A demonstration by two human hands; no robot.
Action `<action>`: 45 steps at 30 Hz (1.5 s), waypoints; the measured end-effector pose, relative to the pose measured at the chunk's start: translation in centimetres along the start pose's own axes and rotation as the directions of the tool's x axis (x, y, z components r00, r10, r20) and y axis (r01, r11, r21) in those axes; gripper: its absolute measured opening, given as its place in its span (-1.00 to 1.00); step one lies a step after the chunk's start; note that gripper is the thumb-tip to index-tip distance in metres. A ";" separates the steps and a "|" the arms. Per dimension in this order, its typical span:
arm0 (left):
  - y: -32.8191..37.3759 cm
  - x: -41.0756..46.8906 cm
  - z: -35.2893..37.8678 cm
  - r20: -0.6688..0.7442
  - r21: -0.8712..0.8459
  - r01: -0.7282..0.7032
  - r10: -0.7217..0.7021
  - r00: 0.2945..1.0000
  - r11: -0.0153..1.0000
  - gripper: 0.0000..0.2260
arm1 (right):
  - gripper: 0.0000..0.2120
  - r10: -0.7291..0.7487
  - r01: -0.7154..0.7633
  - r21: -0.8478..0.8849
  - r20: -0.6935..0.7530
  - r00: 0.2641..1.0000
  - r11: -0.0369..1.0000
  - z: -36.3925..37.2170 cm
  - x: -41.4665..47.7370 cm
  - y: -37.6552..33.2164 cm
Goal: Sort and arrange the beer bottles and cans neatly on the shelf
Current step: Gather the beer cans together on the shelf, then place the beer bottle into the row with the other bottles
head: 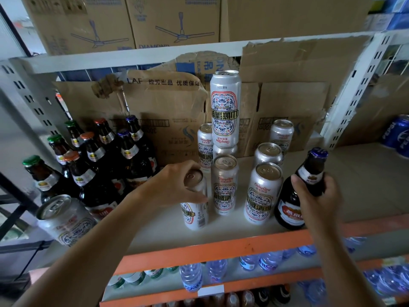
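Gripping a silver beer can round its top, my left hand has the fingers curled over the rim. The can stands upright near the front of the shelf, just beside a second can. My right hand is wrapped round the shoulder of a dark blue-capped bottle, which stands at the shelf's front edge, touching or nearly touching a third can.

Behind these I see more silver cans standing upright. One tall can is stacked upside down on another. To the left stands a cluster of brown bottles with green, orange and blue caps, and a lone can sits in front of them. Torn cardboard lines the back. Blue cans sit far right, and water bottles fill the lower shelf.
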State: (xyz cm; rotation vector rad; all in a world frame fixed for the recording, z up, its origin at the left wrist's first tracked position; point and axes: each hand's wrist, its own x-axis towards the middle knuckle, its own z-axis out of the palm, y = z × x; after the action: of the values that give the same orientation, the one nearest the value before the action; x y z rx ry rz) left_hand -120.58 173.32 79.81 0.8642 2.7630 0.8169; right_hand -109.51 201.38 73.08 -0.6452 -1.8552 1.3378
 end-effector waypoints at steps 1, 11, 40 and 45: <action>-0.2 -0.1 0.3 -0.021 0.005 -0.021 0.021 1.000 1.000 -0.41 | -0.69 -0.008 0.008 -0.001 -0.002 1.000 1.000 0.2 0.1 0.2; 3.0 1.0 3.1 -0.241 0.305 -0.394 0.471 0.849 0.867 -0.62 | -0.49 -0.083 0.084 -0.013 0.031 0.996 0.996 0.1 -0.2 0.8; 9.5 -0.9 8.7 -0.234 -0.080 -0.515 0.486 0.842 0.854 -0.32 | -0.62 -0.279 0.280 0.007 0.105 0.954 0.960 -4.3 -1.6 -8.5; 10.2 -3.4 7.4 0.092 -0.672 -0.266 0.434 0.896 0.691 -0.30 | -0.68 -0.265 0.236 0.171 0.168 0.950 0.956 -3.7 -3.2 -11.8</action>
State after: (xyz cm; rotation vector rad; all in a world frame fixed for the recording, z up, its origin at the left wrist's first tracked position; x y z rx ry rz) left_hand -110.73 181.85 78.89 1.2380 1.8785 1.4911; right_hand -104.38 197.18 84.01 -0.2000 -1.8897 1.3878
